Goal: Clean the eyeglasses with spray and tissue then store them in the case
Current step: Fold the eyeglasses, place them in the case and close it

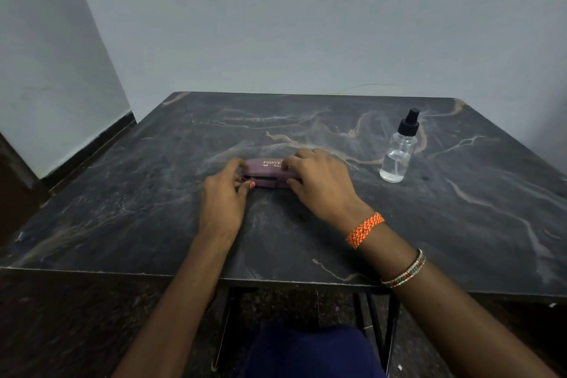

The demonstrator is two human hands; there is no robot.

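Dark blue cloth (310, 353) on the person's lap is nearest to the camera, below the edge of the dark marble table (122, 209). Both forearms reach over this edge. On the table lies the purple case (267, 173), with a thin gap between lid and base. The left hand (225, 193) pinches its left end with curled fingers, and the right hand (319, 181) grips the right end, fingers over the lid. The spray bottle (399, 150) stands upright, well apart to the right. No eyeglasses and no tissue are visible. I cannot tell whether the glasses are inside. So the case is either about to be opened at the start, or being pressed closed at the end.
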